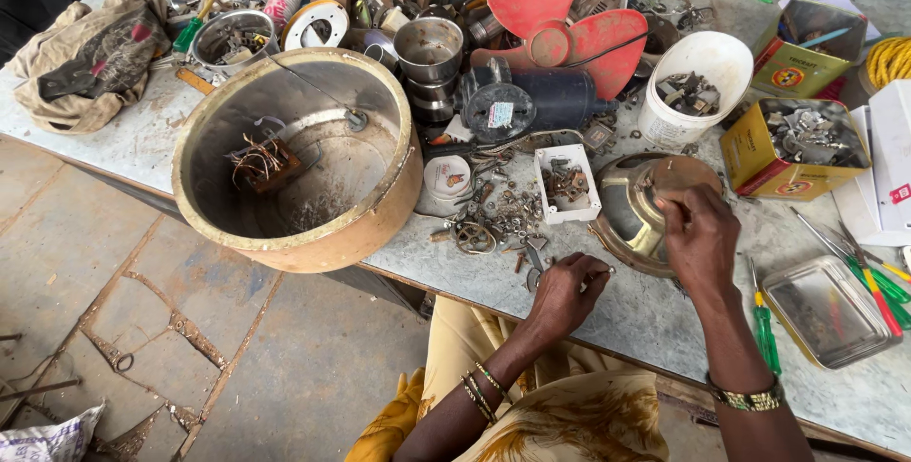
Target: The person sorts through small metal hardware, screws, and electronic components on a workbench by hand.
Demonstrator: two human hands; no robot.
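My left hand [567, 292] rests on the grey table [655, 315] near its front edge, fingers curled around a small metal part I cannot make out. My right hand [700, 234] lies over a round brass-coloured motor housing [631, 206], fingertips pinched on something small at its top. A pile of small screws and metal bits [498, 215] is scattered just left of my left hand. Next to that pile stands a small white plastic tray [567, 182] with metal pieces in it.
A large round beige metal casing [294, 154] overhangs the table's front left. A red fan blade [569, 16], white tub [693, 87], yellow boxes [792, 144] of parts, a metal tray [830, 310], green screwdrivers [767, 324] and a rag [90, 59] crowd the rest.
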